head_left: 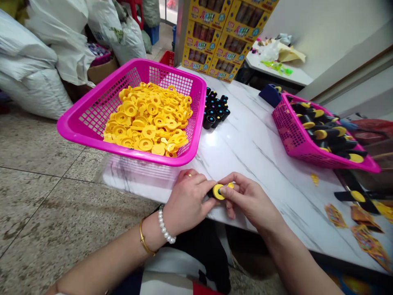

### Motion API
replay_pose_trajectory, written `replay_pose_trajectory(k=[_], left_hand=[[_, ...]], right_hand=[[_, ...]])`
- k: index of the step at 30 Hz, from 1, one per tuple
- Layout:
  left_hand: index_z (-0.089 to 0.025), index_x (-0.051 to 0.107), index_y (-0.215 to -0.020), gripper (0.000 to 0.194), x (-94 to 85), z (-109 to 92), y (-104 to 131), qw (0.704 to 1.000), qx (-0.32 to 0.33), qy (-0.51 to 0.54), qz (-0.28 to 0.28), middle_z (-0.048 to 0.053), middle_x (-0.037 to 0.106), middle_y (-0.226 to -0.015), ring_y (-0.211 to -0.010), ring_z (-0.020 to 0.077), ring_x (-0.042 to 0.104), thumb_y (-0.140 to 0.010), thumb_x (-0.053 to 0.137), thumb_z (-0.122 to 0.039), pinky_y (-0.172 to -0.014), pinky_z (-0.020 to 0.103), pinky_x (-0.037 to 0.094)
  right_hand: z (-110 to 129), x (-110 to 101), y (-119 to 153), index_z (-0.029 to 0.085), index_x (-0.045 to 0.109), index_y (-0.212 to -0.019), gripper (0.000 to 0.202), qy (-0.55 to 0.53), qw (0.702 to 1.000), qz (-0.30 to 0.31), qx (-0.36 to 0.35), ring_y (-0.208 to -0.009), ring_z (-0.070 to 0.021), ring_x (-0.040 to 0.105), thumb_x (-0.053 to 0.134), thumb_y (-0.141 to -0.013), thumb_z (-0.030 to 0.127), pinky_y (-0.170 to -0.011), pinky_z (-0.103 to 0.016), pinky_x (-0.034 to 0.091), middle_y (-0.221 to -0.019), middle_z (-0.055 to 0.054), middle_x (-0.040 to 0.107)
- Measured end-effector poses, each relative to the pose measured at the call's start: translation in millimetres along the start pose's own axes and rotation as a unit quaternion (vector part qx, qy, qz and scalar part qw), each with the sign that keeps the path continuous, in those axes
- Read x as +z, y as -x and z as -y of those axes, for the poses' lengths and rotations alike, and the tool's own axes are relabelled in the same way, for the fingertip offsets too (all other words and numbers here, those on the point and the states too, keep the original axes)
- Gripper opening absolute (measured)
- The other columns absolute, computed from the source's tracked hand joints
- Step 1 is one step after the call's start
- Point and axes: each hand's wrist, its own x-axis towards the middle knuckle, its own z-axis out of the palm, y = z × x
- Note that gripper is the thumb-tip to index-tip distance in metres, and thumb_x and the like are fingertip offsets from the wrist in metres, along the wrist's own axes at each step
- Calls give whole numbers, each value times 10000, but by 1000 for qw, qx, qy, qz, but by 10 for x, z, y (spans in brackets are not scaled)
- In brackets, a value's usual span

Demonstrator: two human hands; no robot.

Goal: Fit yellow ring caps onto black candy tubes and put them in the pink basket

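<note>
My left hand [192, 196] grips a short black tube [210, 193], most of it hidden by the fingers. At the tube's end sits a round yellow plastic cap [218, 191] with a small blue centre. My right hand [242, 192] pinches the yellow cap between thumb and fingers, the thumb over its face. Beyond my left hand stands a pink basket [129, 153] heaped with yellow ring-shaped caps [147, 119]. A cluster of black tubes [216, 108] with coloured centres stands upright beside the basket.
A second pink basket [287, 141] at right holds black tubes with yellow caps [325, 133]. Printed wrappers [336, 216] lie at the table's right. Stacked yellow boxes [224, 41] rise at the back of the marble-patterned table [245, 143]. White sacks [27, 69] stand on the floor at left.
</note>
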Motion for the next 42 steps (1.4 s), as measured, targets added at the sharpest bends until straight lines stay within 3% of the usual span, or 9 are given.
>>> replay_pose_trajectory(k=[4, 11, 15, 19, 23, 29, 36, 39, 42], left_hand=[[-188, 693, -933, 285, -76, -33, -38, 998, -24, 57, 23, 15, 598, -741, -746, 168, 519, -904, 550, -434, -803, 344, 364], [-219, 712, -870, 317, -62, -27, -95, 996, -35, 71, 44, -10, 601, -701, -717, 136, 522, -981, 432, -316, -811, 323, 351], [-216, 602, -1193, 340, 9, -15, -22, 999, -23, 27, -13, 35, 604, -938, -899, 189, 530, -899, 578, -387, -861, 352, 368], [-234, 648, -1046, 277, 51, -16, 12, 1000, -1, -14, -19, 30, 572, -964, -926, 209, 514, -821, 678, -392, -871, 371, 374], [-244, 660, -1031, 229, 44, -24, 11, 1000, 3, -6, -19, 21, 586, -969, -914, 202, 515, -825, 674, -344, -876, 374, 379], [-245, 666, -982, 170, 54, -3, -24, 1000, -9, 2, 14, 3, 620, -947, -914, 200, 524, -821, 682, -297, -877, 372, 382], [-222, 663, -950, 157, 89, -29, 26, 1000, -12, -19, -1, 30, 618, -922, -897, 219, 540, -804, 697, -271, -843, 393, 426], [-200, 674, -985, 208, 159, 111, 47, 999, 11, -41, -11, 57, 628, -941, -881, 221, 572, -780, 703, -213, -789, 373, 475], [-219, 641, -1154, 431, 226, 297, 22, 995, 69, -72, -21, 82, 642, -1040, -944, 246, 605, -746, 742, -311, -829, 384, 516]], right_hand=[[1, 24, 34, 175, 513, -956, 310, 12, 1000, 0, -11, -396, -86, 497, 655, -850, 430, -419, -173, 375, -502, 55, 555], [-74, 7, -14, 210, 446, -912, 357, -10, 1000, -10, -16, -342, -66, 376, 673, -808, 466, -345, -149, 247, -460, 99, 478], [-122, 19, -25, 209, 453, -877, 378, -29, 998, -35, -40, -339, -54, 343, 703, -775, 474, -325, -151, 234, -489, 105, 456], [-179, -20, 13, 174, 544, -880, 363, -77, 992, -65, -70, -403, -49, 400, 737, -754, 454, -353, -155, 288, -582, 54, 525], [-159, -140, 14, 138, 607, -865, 348, -143, 988, -13, -58, -461, -64, 480, 689, -787, 467, -383, -172, 339, -692, -21, 604], [43, -146, -154, 190, 486, -858, 347, -11, 994, 107, 8, -384, -32, 309, 767, -734, 352, -353, -134, 214, -497, 107, 432], [-59, 41, 2, 233, 471, -1149, 482, 82, 991, 35, -99, -471, -74, 438, 708, -761, 393, -405, -169, 353, -658, 85, 476], [-115, 139, 76, 244, 560, -1160, 530, 199, 958, -14, -206, -567, -82, 469, 752, -667, 213, -492, -172, 366, -686, 68, 506], [-44, -62, 89, 226, 623, -1078, 353, 288, 920, -97, -247, -538, -90, 479, 621, -733, 147, -513, -193, 371, -621, 58, 524]])
